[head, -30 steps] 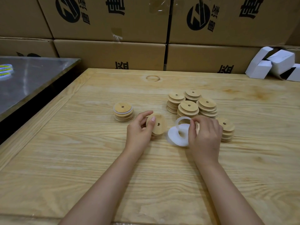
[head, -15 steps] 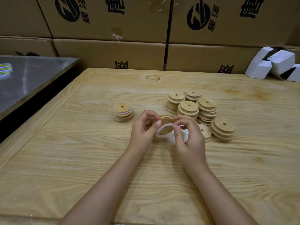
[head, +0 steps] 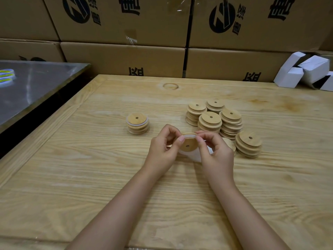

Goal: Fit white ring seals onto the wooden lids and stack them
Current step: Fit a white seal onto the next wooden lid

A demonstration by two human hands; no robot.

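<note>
Over the middle of the wooden table, the left hand and right hand curled their fingertips around one tilted wooden lid, both pinching a white ring seal against its upper rim. A sealed stack stood well apart at ten o'clock from that lid. Bare lid stacks clustered at one to two o'clock, and loose white seals lay just beneath at five o'clock.
</note>
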